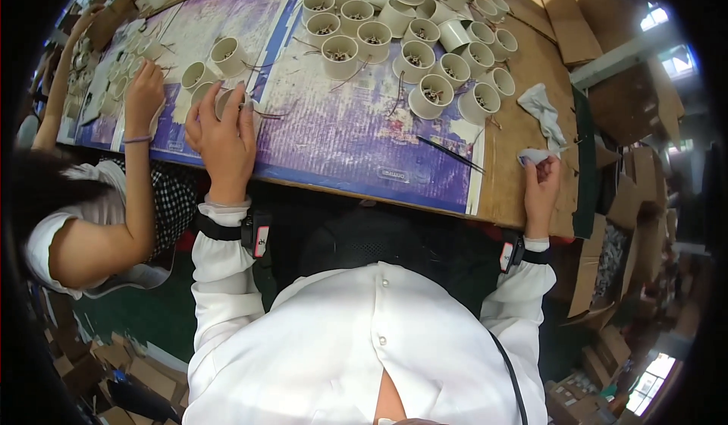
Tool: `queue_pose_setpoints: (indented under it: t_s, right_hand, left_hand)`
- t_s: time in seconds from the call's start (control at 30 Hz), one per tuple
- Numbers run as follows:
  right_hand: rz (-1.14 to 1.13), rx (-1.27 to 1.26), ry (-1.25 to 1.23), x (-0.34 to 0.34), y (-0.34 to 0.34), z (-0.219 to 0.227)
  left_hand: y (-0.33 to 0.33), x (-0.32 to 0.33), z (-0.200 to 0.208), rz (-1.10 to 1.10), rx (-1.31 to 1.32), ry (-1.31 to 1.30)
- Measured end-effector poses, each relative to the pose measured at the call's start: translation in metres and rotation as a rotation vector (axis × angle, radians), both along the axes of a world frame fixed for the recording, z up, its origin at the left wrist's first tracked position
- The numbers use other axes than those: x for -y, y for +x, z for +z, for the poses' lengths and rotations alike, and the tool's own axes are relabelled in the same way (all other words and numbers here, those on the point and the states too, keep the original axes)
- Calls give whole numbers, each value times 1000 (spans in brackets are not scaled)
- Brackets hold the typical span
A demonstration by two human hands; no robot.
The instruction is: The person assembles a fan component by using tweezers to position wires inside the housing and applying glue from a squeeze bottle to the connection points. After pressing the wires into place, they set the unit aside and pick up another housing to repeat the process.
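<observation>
A round off-white cup (225, 105) sits partly hidden within the left fingers (208, 116), a small white scrap (536, 155) within the right.

Over twenty cups (339, 59), one tweezers (449, 153)

Green floor (136, 323), long table (500, 175), bright window (679, 62) at right

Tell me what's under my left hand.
Part of a white cup shows under the left hand, with thin dark wires to the right. The hand covers the rest, so the cup's contents cannot be made out.
</observation>
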State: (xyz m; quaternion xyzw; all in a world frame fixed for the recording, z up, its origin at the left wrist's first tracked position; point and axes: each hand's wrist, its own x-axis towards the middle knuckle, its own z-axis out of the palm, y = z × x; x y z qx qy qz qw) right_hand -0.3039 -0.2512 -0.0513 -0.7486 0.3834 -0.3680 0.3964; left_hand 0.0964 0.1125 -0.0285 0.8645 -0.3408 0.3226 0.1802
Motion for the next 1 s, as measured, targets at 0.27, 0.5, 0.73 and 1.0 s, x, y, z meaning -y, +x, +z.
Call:
queue_pose_setpoints:
  t_s: [0.27, 0.5, 0.73, 1.0]
  right_hand:
    - [-63, -24, -14, -6, -3, 3]
    - [-68, -65, -51, -8, 1, 6]
    - [-93, -117, -98, -18, -2, 10]
    - [-163, 87, -403, -78, 10, 70]
  left_hand:
    - [34, 26, 11, 65, 125, 212]
    - [1, 71, 39, -222, 6, 75]
    - [4, 120, 32, -551, -51, 23]
    - [-1, 73, 51, -787, -205, 178]
